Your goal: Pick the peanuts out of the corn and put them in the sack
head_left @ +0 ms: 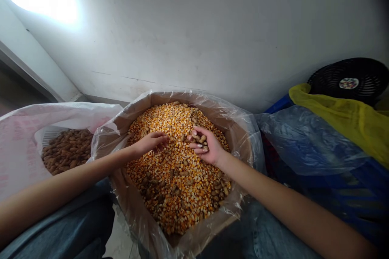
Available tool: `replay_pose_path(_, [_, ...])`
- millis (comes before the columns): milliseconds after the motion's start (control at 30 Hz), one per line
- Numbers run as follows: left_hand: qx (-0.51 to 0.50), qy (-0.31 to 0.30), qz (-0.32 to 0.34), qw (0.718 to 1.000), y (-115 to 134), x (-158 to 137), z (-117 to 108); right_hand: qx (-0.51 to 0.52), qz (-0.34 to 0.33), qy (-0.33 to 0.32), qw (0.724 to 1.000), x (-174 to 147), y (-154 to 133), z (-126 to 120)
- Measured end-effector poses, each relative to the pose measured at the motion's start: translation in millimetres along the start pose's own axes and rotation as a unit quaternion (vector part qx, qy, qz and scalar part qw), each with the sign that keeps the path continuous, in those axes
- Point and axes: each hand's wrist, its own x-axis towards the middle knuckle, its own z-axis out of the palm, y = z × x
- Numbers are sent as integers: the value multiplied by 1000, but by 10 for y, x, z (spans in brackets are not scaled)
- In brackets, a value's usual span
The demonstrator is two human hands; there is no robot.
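Note:
My right hand (209,147) is cupped, palm up, around several unshelled peanuts (201,139), above a heap of yellow corn kernels (170,115). To its left, my left hand (152,142) hangs just over the kernels with its fingers loosely bent and nothing visible in them. The corn fills a cardboard box lined with a clear plastic bag (243,137). More peanuts (217,194) lie scattered on the corn, with a cluster at the right front and others near the left hand.
Left of the box stands a white sack (18,145) holding many peanuts in shell (68,149). At right are a blue crate (352,190), a clear plastic sheet (316,141), yellow mesh (343,113) and a black fan (352,81). A pale wall (194,32) rises behind the box.

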Motion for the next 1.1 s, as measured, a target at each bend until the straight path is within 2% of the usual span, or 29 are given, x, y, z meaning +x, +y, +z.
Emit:
replay_pose_path(100, [72,63,47,994,-8,17,-3,14,-87,28,996,-18,-190,-89])
replay_pose_path(167, [183,106,123,970,42,64,12,38,-149,57,986,-37,-330,-184])
replay_pose_path(233, [328,117,226,910,157,170,67,65,-201,80,974,-64,-452,-300])
replay_pose_path(300, [459,94,313,827,322,350,179,86,-230,91,965,-97,-538,-415])
replay_pose_path(367, [541,70,351,761,490,594,340,103,-239,97,961,-127,-583,-509])
replay_pose_path(400, [567,69,350,743,558,728,428,108,-241,96,960,-138,-594,-542])
replay_pose_path(467, [600,80,320,729,643,988,592,109,-244,88,960,-154,-601,-581])
replay_pose_path(600, [646,78,229,724,634,1314,763,95,-252,67,961,-159,-598,-587])
replay_pose_path(667, [650,73,228,721,610,1357,754,93,-247,61,962,-157,-600,-584])
replay_pose_path(733, [627,73,251,734,612,1355,695,90,-246,57,963,-157,-603,-587])
replay_pose_path(767, [602,81,257,752,625,1347,651,88,-247,56,963,-158,-604,-589])
replay_pose_path(833, [514,117,257,810,667,1328,539,87,-245,57,964,-160,-606,-591])
replay_pose_path(900, [367,137,248,886,719,1305,401,89,-237,59,966,-163,-605,-586])
replay_pose_path(967, [170,109,220,954,771,1270,250,90,-223,61,969,-164,-602,-574])
replay_pose_path(1000, [65,82,193,976,793,1244,175,90,-215,62,970,-163,-600,-568])
replay_pose_path(1033, [-36,55,157,985,810,1214,103,89,-207,63,972,-162,-598,-563])
replay_pose_path(1100, [-194,8,88,977,827,1137,-20,84,-198,63,974,-159,-592,-559])
